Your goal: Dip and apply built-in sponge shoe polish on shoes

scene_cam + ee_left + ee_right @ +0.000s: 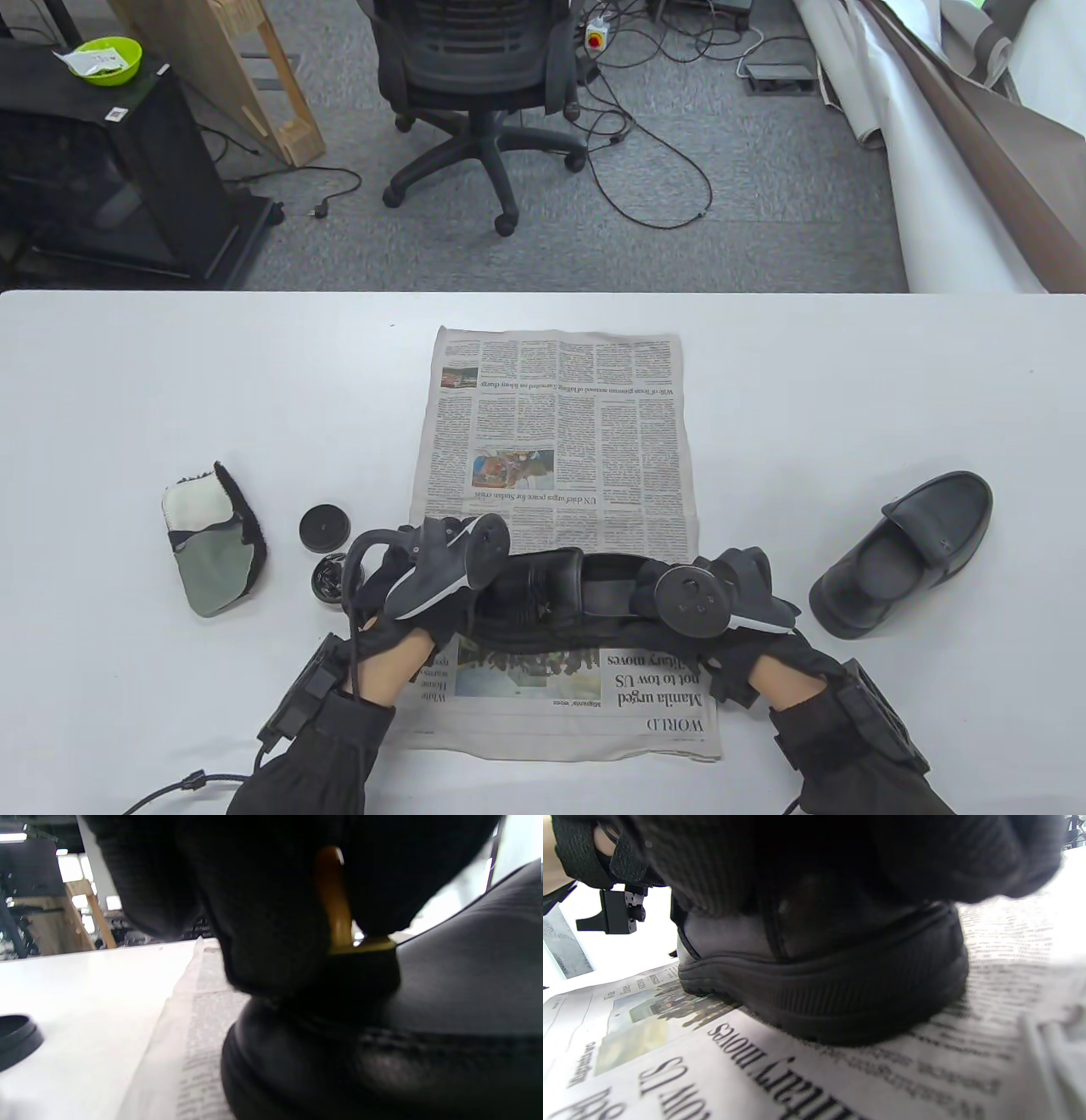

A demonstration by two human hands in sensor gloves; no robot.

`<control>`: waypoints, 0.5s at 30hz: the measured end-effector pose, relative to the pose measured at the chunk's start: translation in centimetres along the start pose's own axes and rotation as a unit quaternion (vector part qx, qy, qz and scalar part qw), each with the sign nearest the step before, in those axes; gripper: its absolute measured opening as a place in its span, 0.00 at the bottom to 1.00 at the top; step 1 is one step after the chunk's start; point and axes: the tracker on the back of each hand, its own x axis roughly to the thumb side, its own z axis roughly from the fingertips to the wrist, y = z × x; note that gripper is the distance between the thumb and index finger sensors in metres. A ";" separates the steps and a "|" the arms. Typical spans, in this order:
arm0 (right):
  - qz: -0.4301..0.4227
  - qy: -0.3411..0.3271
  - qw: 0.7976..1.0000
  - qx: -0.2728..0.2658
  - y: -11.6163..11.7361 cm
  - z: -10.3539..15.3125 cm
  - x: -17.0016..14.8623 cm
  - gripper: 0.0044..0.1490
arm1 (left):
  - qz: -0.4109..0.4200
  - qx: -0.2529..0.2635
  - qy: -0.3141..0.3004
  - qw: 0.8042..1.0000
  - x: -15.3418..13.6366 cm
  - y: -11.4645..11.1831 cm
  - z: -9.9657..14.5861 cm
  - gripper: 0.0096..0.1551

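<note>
Black shoe [543, 594] on the newspaper [556, 424] is mid-polish, left hand [424, 586] pressing the sponge [339, 916] on it, right hand [730, 594] gripping its heel; second shoe [908, 552] waits.

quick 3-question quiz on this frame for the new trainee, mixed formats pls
1. True or false: the shoe being worked on lies on the newspaper.
2. Multiple choice: where is the second shoe? A) on the newspaper B) on the bare table, to the right of the newspaper C) on the chair
3. Fill in: the left hand presses an applicator with a yellowish ____ onto the shoe's toe.

Key
1. True. The right hand grips its heel end.
2. B.
3. Handle. The open polish tin and its lid sit left of the newspaper, by the buffing mitt.
</note>
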 end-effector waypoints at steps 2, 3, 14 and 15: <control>0.000 0.001 1.000 0.000 0.0 0.0 0.0 0.25 | 0.008 -0.041 0.020 0.999 -0.3 0.1 -0.5 0.32; 0.000 0.001 1.000 0.000 0.0 0.0 0.0 0.25 | 0.018 -0.067 0.032 0.997 -0.5 0.1 -0.8 0.33; 0.000 0.000 1.000 -0.001 0.0 0.0 0.0 0.25 | -0.059 -0.050 -0.002 0.997 0.6 0.5 1.0 0.27; -0.001 0.000 1.000 -0.001 0.0 0.0 0.0 0.25 | -0.055 -0.057 -0.007 0.997 0.8 0.5 1.2 0.26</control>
